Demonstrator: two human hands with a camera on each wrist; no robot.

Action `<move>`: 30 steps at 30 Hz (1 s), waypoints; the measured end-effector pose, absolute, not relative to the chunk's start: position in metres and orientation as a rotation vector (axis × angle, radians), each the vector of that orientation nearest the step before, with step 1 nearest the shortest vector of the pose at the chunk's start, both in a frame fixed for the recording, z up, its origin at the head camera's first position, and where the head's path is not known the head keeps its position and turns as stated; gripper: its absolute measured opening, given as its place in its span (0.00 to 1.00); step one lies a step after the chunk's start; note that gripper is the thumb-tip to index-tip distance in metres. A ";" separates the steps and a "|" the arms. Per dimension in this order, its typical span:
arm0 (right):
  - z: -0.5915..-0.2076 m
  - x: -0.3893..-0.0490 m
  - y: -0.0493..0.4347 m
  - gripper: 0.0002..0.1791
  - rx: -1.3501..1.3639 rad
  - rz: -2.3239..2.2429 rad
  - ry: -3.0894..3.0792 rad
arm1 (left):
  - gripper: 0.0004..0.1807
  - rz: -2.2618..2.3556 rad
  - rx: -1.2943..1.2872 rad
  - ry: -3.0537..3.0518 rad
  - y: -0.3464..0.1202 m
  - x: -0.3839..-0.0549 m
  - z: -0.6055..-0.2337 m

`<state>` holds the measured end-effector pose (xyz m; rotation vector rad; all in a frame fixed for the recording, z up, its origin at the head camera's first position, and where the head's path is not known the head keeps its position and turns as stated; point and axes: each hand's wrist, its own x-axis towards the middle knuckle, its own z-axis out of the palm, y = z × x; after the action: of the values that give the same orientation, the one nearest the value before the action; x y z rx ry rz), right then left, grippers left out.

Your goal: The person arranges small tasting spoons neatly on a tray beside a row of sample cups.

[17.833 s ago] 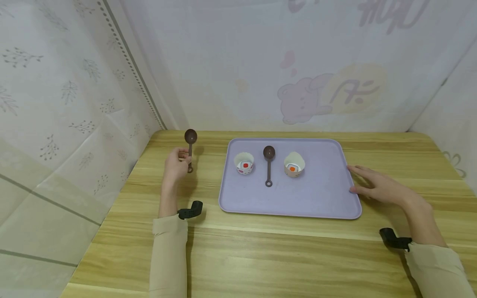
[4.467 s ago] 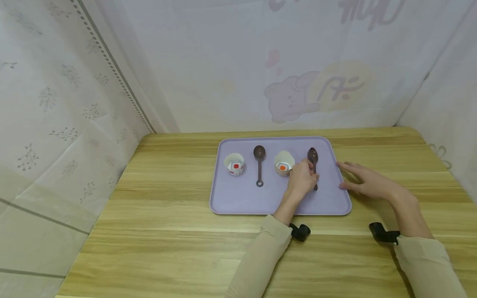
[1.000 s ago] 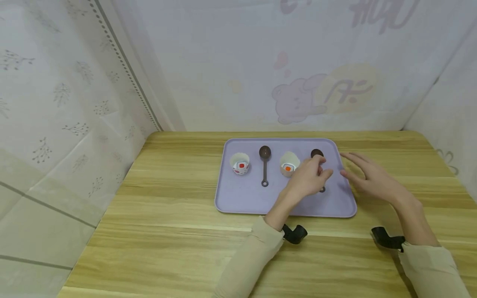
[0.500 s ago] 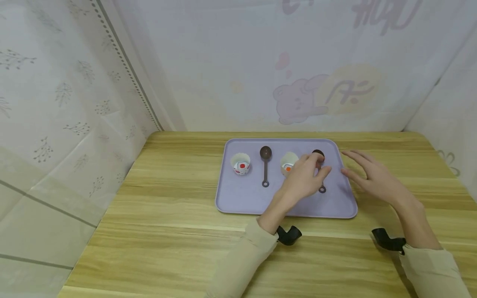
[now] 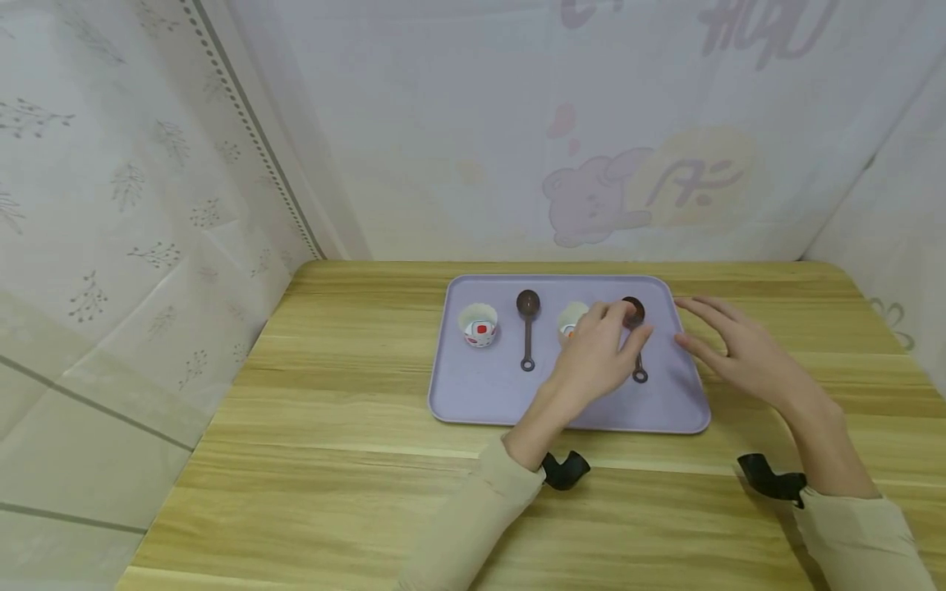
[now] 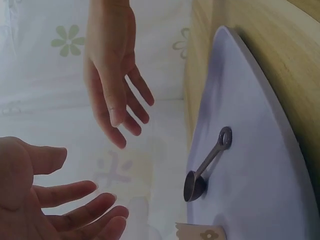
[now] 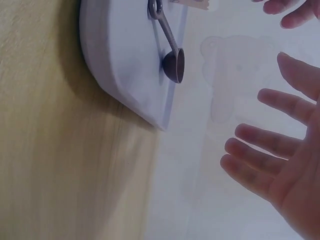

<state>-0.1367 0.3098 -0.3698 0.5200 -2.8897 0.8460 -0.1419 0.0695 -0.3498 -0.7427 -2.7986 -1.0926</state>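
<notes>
My left hand [image 5: 597, 349] hovers over the right part of the lilac tray [image 5: 495, 394], fingers spread and nothing in them. Under its fingertips in the head view, a brown measuring spoon [image 5: 640, 361] lies on the tray; the left wrist view shows that spoon [image 6: 204, 165] well apart from the hand. A paper baking cup [image 5: 573, 316] with an orange-marked piece inside is partly covered by the left hand. My right hand [image 5: 754, 361] is held empty beside the tray's right edge, fingers loosely extended; the right wrist view shows its palm [image 7: 300, 185] raised.
On the tray's left side stands another baking cup [image 5: 477, 325] holding a red-marked piece. A second brown measuring spoon [image 5: 528, 328] lies between the two cups. The wooden table [image 5: 332, 460] surrounds the tray, with printed curtains [image 5: 443, 164] behind and at the sides.
Earlier my left hand held the right measuring spoon left of the tray, then set it right of the orange-marked cup. It has since let go and drawn back slightly left; the right hand left the tray edge.
</notes>
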 end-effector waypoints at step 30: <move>-0.364 -0.135 0.308 0.34 0.482 0.807 -2.901 | 0.31 -0.696 -0.658 -2.758 0.014 -0.145 -0.358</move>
<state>-0.1349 0.3076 -0.3643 0.4822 -2.9013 0.8073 -0.1453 0.0140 -0.3585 -0.6577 -2.7584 -0.6961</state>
